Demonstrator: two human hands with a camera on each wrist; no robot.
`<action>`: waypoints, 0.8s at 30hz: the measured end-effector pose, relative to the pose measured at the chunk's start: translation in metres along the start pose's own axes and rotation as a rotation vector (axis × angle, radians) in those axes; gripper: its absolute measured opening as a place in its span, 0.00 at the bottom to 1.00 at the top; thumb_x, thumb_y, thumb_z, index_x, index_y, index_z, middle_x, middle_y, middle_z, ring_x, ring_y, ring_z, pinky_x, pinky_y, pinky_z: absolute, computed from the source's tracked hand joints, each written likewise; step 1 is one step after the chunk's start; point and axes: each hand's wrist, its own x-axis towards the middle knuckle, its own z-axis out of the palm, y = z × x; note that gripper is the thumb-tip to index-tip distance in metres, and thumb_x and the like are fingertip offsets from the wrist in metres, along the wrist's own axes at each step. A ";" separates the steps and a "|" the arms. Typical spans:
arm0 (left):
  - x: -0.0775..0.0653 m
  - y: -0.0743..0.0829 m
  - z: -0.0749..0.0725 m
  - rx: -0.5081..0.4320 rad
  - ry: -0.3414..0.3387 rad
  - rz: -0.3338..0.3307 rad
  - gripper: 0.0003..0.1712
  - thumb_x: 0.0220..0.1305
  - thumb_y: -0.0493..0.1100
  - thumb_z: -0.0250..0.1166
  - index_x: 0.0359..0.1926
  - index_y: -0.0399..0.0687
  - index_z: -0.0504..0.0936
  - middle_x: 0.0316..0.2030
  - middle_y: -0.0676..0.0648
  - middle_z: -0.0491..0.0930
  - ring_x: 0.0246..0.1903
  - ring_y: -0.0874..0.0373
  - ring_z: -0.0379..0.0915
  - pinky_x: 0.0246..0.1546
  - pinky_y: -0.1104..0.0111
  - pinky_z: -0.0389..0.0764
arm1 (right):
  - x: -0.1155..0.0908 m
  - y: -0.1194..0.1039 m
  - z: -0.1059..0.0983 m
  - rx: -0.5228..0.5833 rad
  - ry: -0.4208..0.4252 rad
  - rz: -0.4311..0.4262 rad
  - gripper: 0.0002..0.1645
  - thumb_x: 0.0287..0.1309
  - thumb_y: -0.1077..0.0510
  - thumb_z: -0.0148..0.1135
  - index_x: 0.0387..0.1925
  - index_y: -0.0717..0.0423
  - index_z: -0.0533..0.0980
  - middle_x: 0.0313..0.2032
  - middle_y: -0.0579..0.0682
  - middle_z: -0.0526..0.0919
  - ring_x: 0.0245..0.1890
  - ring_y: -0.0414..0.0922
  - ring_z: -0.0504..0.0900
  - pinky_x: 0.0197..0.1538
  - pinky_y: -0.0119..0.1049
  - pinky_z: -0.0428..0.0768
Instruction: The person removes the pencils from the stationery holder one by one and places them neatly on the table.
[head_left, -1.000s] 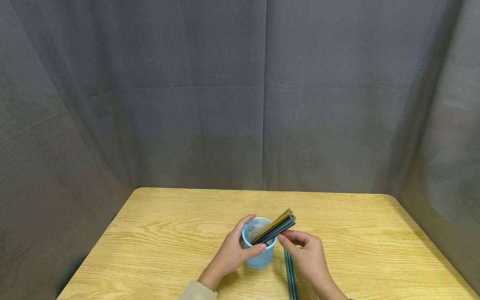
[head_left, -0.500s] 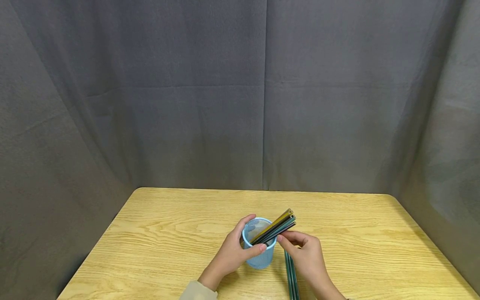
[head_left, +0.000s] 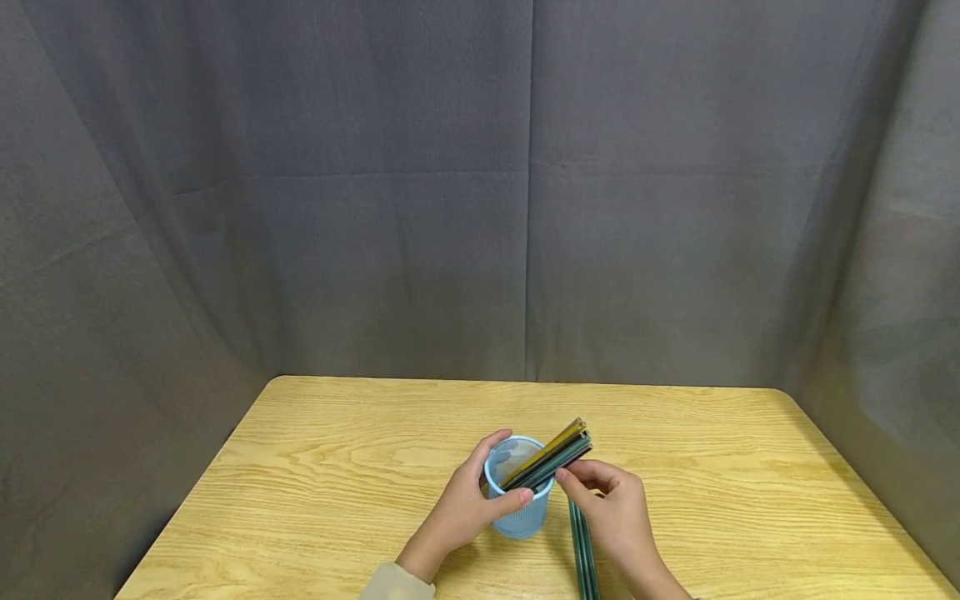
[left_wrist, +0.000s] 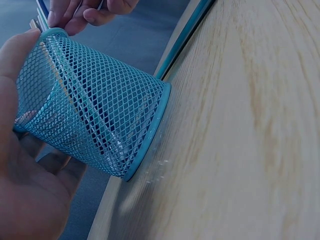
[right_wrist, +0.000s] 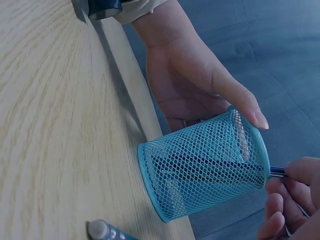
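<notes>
Curls left hand [head_left: 465, 503] round blue cup [head_left: 522, 518] on table [head_left: 337, 467], pinches dark sticks [right_wrist: 277, 171] in it with right hand [head_left: 618, 510]. Only from right wrist, shows black thing [right_wrist: 104, 8]; from head, green sticks [head_left: 582, 550] partly behind right hand.

Both wrists [head_left: 423, 552] slanted inward, short of the far edge of the desk [head_left: 322, 475]; the left hand [head_left: 467, 498] gripped with its thumb [head_left: 512, 502] spread from its fingers [head_left: 487, 446], while the right hand [head_left: 613, 504] pinched between thumb and forefinger.

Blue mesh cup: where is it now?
In the head view, the blue mesh cup is low and just right of centre, between the left hand, which grips it, and the right hand at its rim.
</notes>
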 end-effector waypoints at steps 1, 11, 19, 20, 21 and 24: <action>0.000 0.000 0.000 0.002 0.001 0.000 0.43 0.60 0.56 0.71 0.72 0.75 0.59 0.58 0.50 0.74 0.55 0.54 0.73 0.55 0.54 0.71 | 0.000 0.000 0.000 0.005 0.002 -0.004 0.04 0.57 0.58 0.73 0.31 0.55 0.86 0.30 0.47 0.86 0.33 0.42 0.80 0.37 0.32 0.76; -0.001 0.001 0.000 -0.001 0.002 -0.020 0.44 0.59 0.56 0.72 0.72 0.77 0.58 0.58 0.50 0.74 0.56 0.53 0.71 0.55 0.53 0.71 | -0.001 -0.005 -0.005 0.027 0.022 -0.029 0.05 0.57 0.57 0.72 0.32 0.56 0.86 0.31 0.48 0.86 0.34 0.41 0.80 0.37 0.31 0.76; -0.001 0.001 0.000 0.000 0.004 -0.017 0.44 0.59 0.56 0.72 0.72 0.76 0.59 0.58 0.50 0.74 0.55 0.53 0.72 0.55 0.53 0.71 | 0.002 -0.010 -0.012 0.022 0.049 -0.020 0.07 0.56 0.57 0.73 0.33 0.58 0.86 0.32 0.48 0.86 0.34 0.40 0.81 0.37 0.31 0.77; -0.001 0.001 0.000 0.000 0.004 -0.017 0.44 0.59 0.56 0.72 0.72 0.76 0.59 0.58 0.50 0.74 0.55 0.53 0.72 0.55 0.54 0.71 | 0.002 -0.011 -0.013 0.023 0.053 -0.017 0.07 0.56 0.57 0.73 0.33 0.58 0.86 0.32 0.48 0.87 0.35 0.40 0.81 0.37 0.31 0.77; -0.001 0.001 0.000 0.000 0.004 -0.017 0.44 0.59 0.56 0.72 0.72 0.76 0.59 0.58 0.50 0.74 0.55 0.54 0.72 0.55 0.54 0.71 | 0.002 -0.011 -0.013 0.024 0.056 -0.014 0.07 0.56 0.57 0.73 0.33 0.58 0.86 0.32 0.49 0.87 0.35 0.40 0.81 0.37 0.31 0.77; 0.000 0.001 0.000 0.000 0.004 -0.017 0.44 0.59 0.56 0.72 0.72 0.76 0.59 0.58 0.50 0.74 0.55 0.54 0.72 0.55 0.54 0.71 | 0.002 -0.014 -0.015 0.030 0.067 -0.009 0.08 0.56 0.57 0.73 0.33 0.59 0.86 0.33 0.49 0.87 0.35 0.40 0.82 0.38 0.30 0.77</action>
